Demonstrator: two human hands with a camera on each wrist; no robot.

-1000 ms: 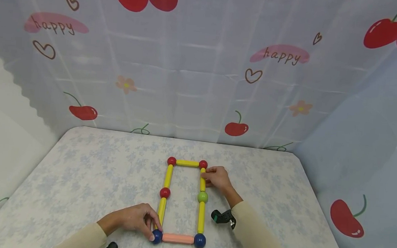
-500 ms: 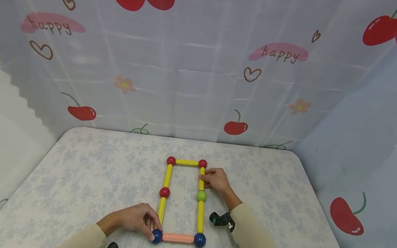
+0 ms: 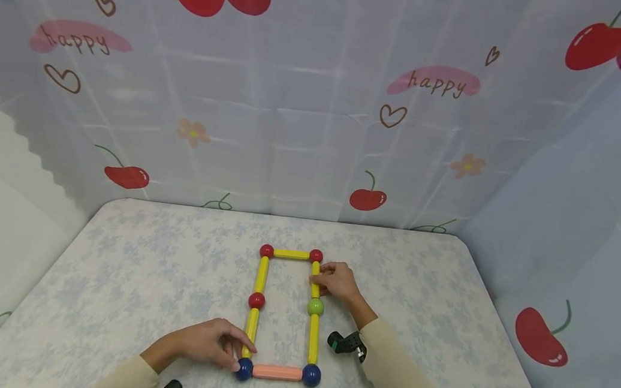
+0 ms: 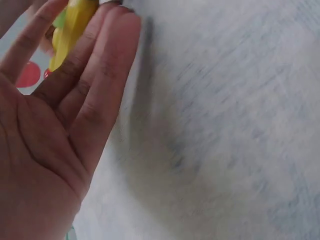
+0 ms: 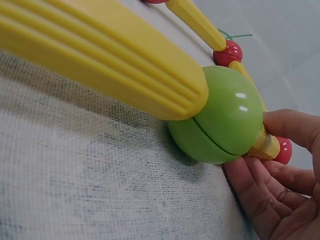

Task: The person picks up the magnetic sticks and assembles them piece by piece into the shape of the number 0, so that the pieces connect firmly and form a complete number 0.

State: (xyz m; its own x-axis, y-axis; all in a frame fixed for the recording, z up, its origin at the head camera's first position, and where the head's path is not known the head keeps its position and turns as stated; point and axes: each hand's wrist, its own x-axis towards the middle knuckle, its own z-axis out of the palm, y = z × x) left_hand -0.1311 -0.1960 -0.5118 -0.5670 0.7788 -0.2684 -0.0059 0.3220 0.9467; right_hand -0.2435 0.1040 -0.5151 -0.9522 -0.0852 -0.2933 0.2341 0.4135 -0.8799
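Note:
Magnetic rods and balls form a tall rectangle in the middle of the table. My left hand (image 3: 205, 343) is at its near left corner, thumb touching the blue ball (image 3: 244, 369) and index finger stretched over the lower left yellow rod (image 3: 252, 325). In the left wrist view the fingers (image 4: 107, 75) look fairly straight. My right hand (image 3: 339, 280) pinches the upper right yellow rod (image 3: 315, 289), between a red ball (image 3: 316, 256) and a green ball (image 3: 316, 306). In the right wrist view, thumb and fingers (image 5: 292, 125) sit on either side of that rod, just beyond the green ball.
A pink rod (image 3: 277, 372) joins the two blue balls along the near side; a yellow rod (image 3: 292, 254) closes the far side. A black wrist-camera piece (image 3: 347, 342) juts out beside the right sleeve. Behind the table (image 3: 418, 274) hangs a cherry-printed curtain (image 3: 291, 156).
The left hand has loosened and shifted slightly left, its index finger lifting from the corner. The right hand keeps its pinch, and the right side has moved slightly left.

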